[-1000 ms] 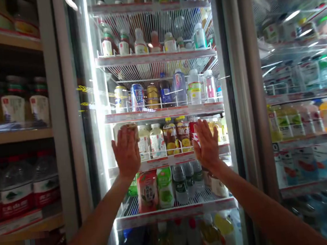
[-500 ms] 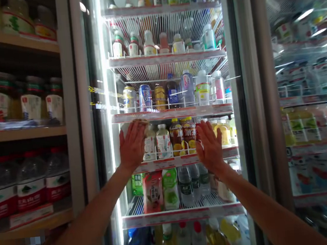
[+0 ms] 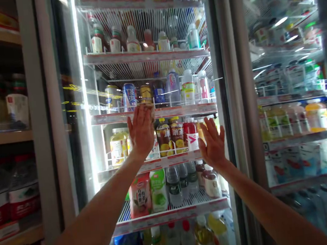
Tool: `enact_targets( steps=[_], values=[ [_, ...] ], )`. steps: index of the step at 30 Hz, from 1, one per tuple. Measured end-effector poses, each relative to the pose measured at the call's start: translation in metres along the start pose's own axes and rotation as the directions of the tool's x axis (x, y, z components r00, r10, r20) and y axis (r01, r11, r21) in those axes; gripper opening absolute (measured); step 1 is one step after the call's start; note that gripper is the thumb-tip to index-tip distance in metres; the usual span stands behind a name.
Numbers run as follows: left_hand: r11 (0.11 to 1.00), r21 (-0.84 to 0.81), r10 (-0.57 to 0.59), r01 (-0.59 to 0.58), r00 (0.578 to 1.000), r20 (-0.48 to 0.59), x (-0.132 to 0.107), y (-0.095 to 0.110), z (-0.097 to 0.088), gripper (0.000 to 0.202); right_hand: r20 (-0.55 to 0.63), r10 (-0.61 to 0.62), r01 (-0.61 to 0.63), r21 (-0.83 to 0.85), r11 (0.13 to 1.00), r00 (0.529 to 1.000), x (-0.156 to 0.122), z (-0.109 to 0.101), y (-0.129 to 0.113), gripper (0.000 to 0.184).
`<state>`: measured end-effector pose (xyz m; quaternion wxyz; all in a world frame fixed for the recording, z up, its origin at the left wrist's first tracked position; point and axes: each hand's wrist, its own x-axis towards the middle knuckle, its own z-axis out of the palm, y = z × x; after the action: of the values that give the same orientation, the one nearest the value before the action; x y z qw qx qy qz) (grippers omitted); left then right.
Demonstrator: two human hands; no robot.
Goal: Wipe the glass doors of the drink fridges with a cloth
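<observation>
Mid-frame, I saw one flat left hand (image 3: 141, 131) over one cloth (image 3: 150, 107) poking out up-right, long axis hidden, two iced-tea bottles (image 3: 164, 137), and one open right hand (image 3: 212, 144).

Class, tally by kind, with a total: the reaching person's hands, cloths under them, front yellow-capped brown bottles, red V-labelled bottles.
Left hand, right hand: 2
Cloth: 1
Brown bottles: 2
Red bottle: 1
Total: 6
</observation>
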<state>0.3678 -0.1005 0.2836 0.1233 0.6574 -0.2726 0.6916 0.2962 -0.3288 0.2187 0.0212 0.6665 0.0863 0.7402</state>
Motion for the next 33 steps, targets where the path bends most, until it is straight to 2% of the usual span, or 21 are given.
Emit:
enact_targets(
  steps=[2,4,5,6,8,9,10,11,13,14,15,16,18,20,21,24,25,29,30,31,33],
  values=[
    [0.986,-0.03,0.167,-0.165,0.983,0.073,0.004,0.012,0.006,0.047,0.007,0.0,0.0,-0.01,1.0,1.0,-0.001,-0.003,0.006,0.058],
    [0.933,-0.075,0.36,-0.353,0.92,0.152,0.009,0.024,0.011,0.045,0.0,0.005,-0.005,-0.019,1.0,1.0,-0.001,-0.006,0.011,0.057],
    [0.92,-0.086,0.393,-0.384,0.904,0.166,0.011,0.03,0.013,0.045,-0.007,0.01,-0.01,-0.021,1.0,1.0,-0.001,-0.008,0.014,0.057],
    [0.929,-0.082,0.37,-0.362,0.915,0.161,0.014,0.035,0.016,0.045,-0.011,0.015,-0.015,-0.023,1.0,1.0,-0.001,-0.009,0.016,0.057],
    [0.974,-0.052,0.226,-0.221,0.967,0.117,0.02,0.047,0.02,0.046,-0.009,0.03,-0.03,-0.03,0.999,1.0,-0.001,-0.013,0.02,0.057],
    [0.983,-0.045,0.18,-0.176,0.978,0.101,0.021,0.054,0.022,0.046,-0.003,0.037,-0.037,-0.036,0.999,0.999,-0.002,-0.015,0.022,0.057],
    [0.981,-0.05,0.193,-0.189,0.976,0.105,0.022,0.061,0.023,0.047,0.003,0.043,-0.042,-0.042,0.998,0.999,-0.002,-0.016,0.025,0.058],
    [0.964,-0.067,0.265,-0.259,0.956,0.127,0.022,0.068,0.025,0.048,0.008,0.047,-0.047,-0.049,0.998,0.999,-0.003,-0.018,0.028,0.058],
    [0.881,-0.121,0.472,-0.457,0.862,0.185,0.021,0.08,0.029,0.05,0.008,0.055,-0.054,-0.061,0.997,0.998,-0.004,-0.022,0.033,0.058],
    [0.845,-0.14,0.535,-0.516,0.82,0.202,0.021,0.085,0.031,0.05,0.007,0.058,-0.058,-0.066,0.996,0.998,-0.004,-0.024,0.036,0.058],
    [0.836,-0.143,0.548,-0.529,0.811,0.206,0.022,0.089,0.033,0.05,0.008,0.062,-0.061,-0.071,0.996,0.998,-0.004,-0.026,0.038,0.058],
    [0.857,-0.132,0.516,-0.499,0.833,0.199,0.025,0.092,0.035,0.049,0.01,0.066,-0.065,-0.078,0.995,0.998,-0.005,-0.028,0.041,0.057],
    [0.926,-0.095,0.377,-0.366,0.912,0.162,0.032,0.099,0.04,0.048,0.014,0.074,-0.073,-0.094,0.993,0.997,-0.006,-0.032,0.047,0.057],
    [0.953,-0.085,0.299,-0.289,0.944,0.14,0.039,0.106,0.044,0.048,0.008,0.079,-0.078,-0.106,0.991,0.997,-0.007,-0.036,0.053,0.057],
    [0.945,-0.098,0.325,-0.313,0.934,0.15,0.041,0.111,0.045,0.049,0.003,0.08,-0.079,-0.111,0.991,0.997,-0.008,-0.037,0.056,0.056],
    [0.86,-0.162,0.509,-0.484,0.835,0.209,0.046,0.125,0.049,0.05,-0.004,0.074,-0.074,-0.123,0.99,0.997,-0.01,-0.04,0.064,0.055],
    [0.848,-0.171,0.528,-0.501,0.821,0.217,0.048,0.13,0.051,0.051,0.001,0.075,-0.074,-0.127,0.989,0.997,-0.011,-0.04,0.065,0.055],
    [0.917,-0.148,0.395,-0.371,0.899,0.189,0.057,0.15,0.059,0.051,0.002,0.084,-0.083,-0.125,0.989,0.996,-0.012,-0.042,0.07,0.056],
    [0.917,-0.153,0.392,-0.367,0.901,0.186,0.057,0.156,0.061,0.051,-0.007,0.084,-0.085,-0.122,0.989,0.996,-0.013,-0.042,0.071,0.056],
    [0.901,-0.167,0.427,-0.399,0.884,0.19,0.056,0.162,0.063,0.049,-0.019,0.081,-0.083,-0.118,0.99,0.997,-0.013,-0.042,0.072,0.056],
    [0.819,-0.213,0.571,-0.533,0.796,0.203,0.05,0.171,0.067,0.046,-0.035,0.076,-0.079,-0.112,0.991,0.996,-0.014,-0.043,0.075,0.056]
  ],
)
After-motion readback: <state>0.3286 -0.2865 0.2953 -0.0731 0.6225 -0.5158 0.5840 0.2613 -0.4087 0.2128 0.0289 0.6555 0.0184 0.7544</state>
